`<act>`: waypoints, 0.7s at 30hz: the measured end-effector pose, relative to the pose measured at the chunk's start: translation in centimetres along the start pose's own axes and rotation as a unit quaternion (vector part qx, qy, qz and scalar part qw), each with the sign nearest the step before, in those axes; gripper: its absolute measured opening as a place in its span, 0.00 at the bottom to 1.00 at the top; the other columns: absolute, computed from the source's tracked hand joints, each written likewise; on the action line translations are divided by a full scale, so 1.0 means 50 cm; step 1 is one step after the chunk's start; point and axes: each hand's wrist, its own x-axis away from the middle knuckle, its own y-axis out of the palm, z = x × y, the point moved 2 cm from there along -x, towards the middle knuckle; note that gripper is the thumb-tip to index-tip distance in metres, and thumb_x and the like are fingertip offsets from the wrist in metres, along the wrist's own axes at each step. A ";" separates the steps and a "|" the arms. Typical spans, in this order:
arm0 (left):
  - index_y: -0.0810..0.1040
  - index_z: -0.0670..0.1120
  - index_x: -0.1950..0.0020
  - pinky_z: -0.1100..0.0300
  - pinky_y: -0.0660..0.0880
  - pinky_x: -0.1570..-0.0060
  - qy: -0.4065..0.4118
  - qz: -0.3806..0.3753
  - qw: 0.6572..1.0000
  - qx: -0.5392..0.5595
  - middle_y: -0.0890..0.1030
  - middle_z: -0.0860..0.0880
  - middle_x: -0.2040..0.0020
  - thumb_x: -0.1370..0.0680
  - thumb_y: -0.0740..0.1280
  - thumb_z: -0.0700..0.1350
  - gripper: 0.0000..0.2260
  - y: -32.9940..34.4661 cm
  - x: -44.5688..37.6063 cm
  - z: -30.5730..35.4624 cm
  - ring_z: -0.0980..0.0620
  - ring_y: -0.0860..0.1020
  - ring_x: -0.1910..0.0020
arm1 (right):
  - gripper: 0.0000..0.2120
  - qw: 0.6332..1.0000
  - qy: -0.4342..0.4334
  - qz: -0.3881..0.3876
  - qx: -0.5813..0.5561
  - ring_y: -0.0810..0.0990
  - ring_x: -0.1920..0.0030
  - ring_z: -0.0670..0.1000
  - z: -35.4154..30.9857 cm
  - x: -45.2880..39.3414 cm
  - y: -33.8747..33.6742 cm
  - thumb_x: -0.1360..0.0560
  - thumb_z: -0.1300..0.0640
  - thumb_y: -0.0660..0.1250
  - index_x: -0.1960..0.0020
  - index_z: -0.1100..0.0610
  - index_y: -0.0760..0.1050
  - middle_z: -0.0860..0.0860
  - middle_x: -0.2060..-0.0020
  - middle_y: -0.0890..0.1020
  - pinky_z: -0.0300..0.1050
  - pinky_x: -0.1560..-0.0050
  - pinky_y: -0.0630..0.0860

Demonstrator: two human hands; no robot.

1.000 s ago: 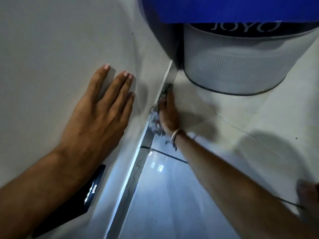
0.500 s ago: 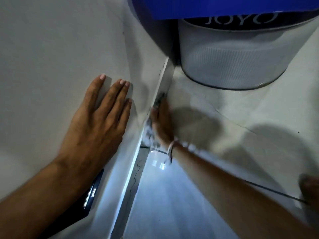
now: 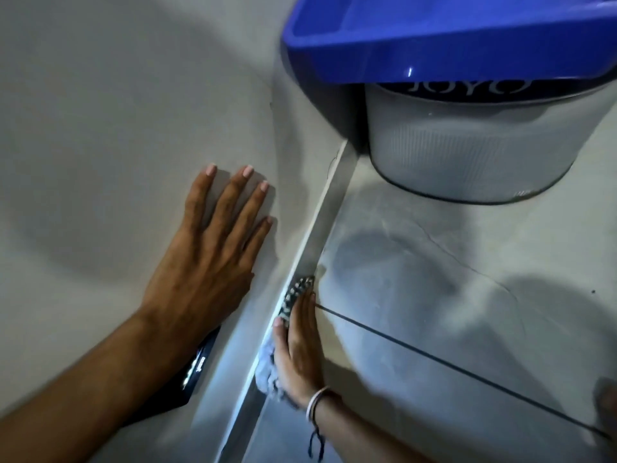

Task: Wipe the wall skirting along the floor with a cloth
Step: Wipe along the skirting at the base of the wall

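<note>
The skirting [image 3: 325,208] is a pale strip running along the foot of the wall, from the lower middle up toward the bucket. My right hand [image 3: 300,345] lies flat against it, fingers pointing away from me, pressing a crumpled cloth [image 3: 293,294] with a dark-and-white pattern onto its face. Part of the cloth bunches out below my palm. A bangle and a thread sit on that wrist. My left hand [image 3: 208,248] rests flat on the wall above the skirting, fingers spread, holding nothing.
A white bucket [image 3: 474,142] marked JOYO stands on the floor by the skirting's far end, with a blue tub [image 3: 450,31] on top. A dark device [image 3: 197,372] shows under my left forearm. A dark grout line [image 3: 450,365] crosses the tiled floor.
My right hand has slid the cloth back along the skirting toward me, away from the bucket. The view has tilted up, showing the blue tub. My left hand stays on the wall.
</note>
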 end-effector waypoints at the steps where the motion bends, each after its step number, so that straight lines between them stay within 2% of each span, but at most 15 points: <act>1: 0.58 0.42 0.14 0.26 0.33 0.24 -0.011 0.004 1.000 0.013 0.49 0.31 0.16 0.17 0.65 0.51 0.34 -0.009 0.014 -0.001 0.26 0.45 0.18 | 0.34 1.000 0.008 0.009 0.000 0.49 0.18 0.52 -0.010 -0.033 -0.015 0.20 0.44 0.48 0.21 0.62 0.47 0.55 0.20 0.46 0.51 0.19 0.52; 3: 0.64 0.40 0.16 0.26 0.35 0.23 -0.050 0.013 0.998 0.046 0.55 0.32 0.16 0.18 0.68 0.43 0.31 -0.034 0.062 -0.001 0.27 0.49 0.18 | 0.34 0.999 0.039 0.015 -0.027 0.54 0.19 0.57 -0.022 -0.106 -0.048 0.20 0.46 0.52 0.22 0.64 0.49 0.60 0.20 0.51 0.54 0.20 0.54; 4: 0.64 0.40 0.16 0.26 0.36 0.23 -0.074 0.017 0.996 0.050 0.56 0.33 0.16 0.20 0.70 0.44 0.33 -0.045 0.087 0.000 0.27 0.49 0.18 | 0.33 0.998 0.043 0.015 -0.042 0.54 0.19 0.59 -0.022 -0.148 -0.067 0.20 0.47 0.53 0.22 0.65 0.49 0.62 0.20 0.53 0.56 0.20 0.54; 6: 0.65 0.39 0.17 0.28 0.36 0.23 -0.114 0.019 0.992 0.043 0.57 0.35 0.16 0.21 0.71 0.48 0.34 -0.065 0.149 0.005 0.29 0.50 0.18 | 0.33 0.999 0.022 0.013 -0.037 0.53 0.19 0.60 -0.024 -0.209 -0.096 0.20 0.49 0.52 0.22 0.67 0.49 0.64 0.21 0.53 0.55 0.19 0.51; 9: 0.68 0.40 0.18 0.36 0.38 0.19 -0.177 0.047 0.982 0.046 0.62 0.37 0.17 0.14 0.64 0.53 0.27 -0.073 0.229 0.024 0.35 0.57 0.17 | 0.30 1.000 -0.002 0.005 -0.029 0.50 0.19 0.57 -0.013 -0.233 -0.116 0.18 0.52 0.51 0.21 0.64 0.48 0.61 0.20 0.51 0.52 0.19 0.48; 11: 0.68 0.41 0.18 0.40 0.42 0.17 -0.218 0.060 0.973 0.041 0.63 0.38 0.18 0.13 0.62 0.54 0.27 -0.063 0.282 0.050 0.37 0.59 0.18 | 0.27 0.999 -0.005 0.007 -0.042 0.51 0.19 0.57 -0.007 -0.199 -0.100 0.17 0.56 0.52 0.21 0.64 0.50 0.60 0.20 0.52 0.53 0.19 0.47; 14: 0.63 0.43 0.15 0.45 0.41 0.17 -0.257 0.062 0.964 0.033 0.62 0.40 0.17 0.14 0.63 0.54 0.29 -0.040 0.350 0.105 0.40 0.60 0.18 | 0.27 0.999 -0.020 0.024 -0.017 0.56 0.20 0.61 0.015 -0.081 -0.038 0.19 0.57 0.54 0.24 0.67 0.55 0.65 0.22 0.57 0.58 0.20 0.54; 16: 0.61 0.43 0.14 0.46 0.40 0.17 -0.281 0.049 0.958 0.018 0.61 0.41 0.16 0.14 0.63 0.56 0.32 -0.026 0.384 0.133 0.42 0.60 0.18 | 0.27 0.998 -0.047 0.027 0.012 0.56 0.20 0.61 0.039 0.055 0.028 0.19 0.56 0.56 0.23 0.65 0.55 0.62 0.21 0.54 0.59 0.21 0.57; 17: 0.60 0.43 0.14 0.46 0.40 0.17 -0.286 0.041 0.957 0.009 0.60 0.42 0.16 0.14 0.63 0.57 0.33 -0.021 0.398 0.141 0.43 0.60 0.18 | 0.29 0.998 -0.055 -0.002 0.011 0.52 0.19 0.58 0.044 0.141 0.061 0.18 0.55 0.56 0.22 0.61 0.51 0.57 0.20 0.49 0.57 0.20 0.55; 19: 0.58 0.45 0.14 0.44 0.39 0.17 -0.284 0.028 0.958 -0.013 0.59 0.42 0.15 0.14 0.62 0.60 0.34 -0.011 0.419 0.150 0.43 0.59 0.18 | 0.33 0.992 -0.051 -0.114 0.005 0.42 0.19 0.49 0.048 0.306 0.118 0.18 0.46 0.55 0.21 0.54 0.42 0.47 0.21 0.38 0.48 0.18 0.47; 21: 0.58 0.47 0.13 0.42 0.37 0.18 -0.288 0.022 0.957 -0.038 0.59 0.43 0.15 0.14 0.61 0.63 0.34 -0.002 0.437 0.156 0.43 0.60 0.18 | 0.36 0.980 -0.025 -0.197 0.009 0.38 0.19 0.47 0.060 0.398 0.152 0.20 0.37 0.50 0.22 0.53 0.38 0.41 0.24 0.32 0.43 0.19 0.40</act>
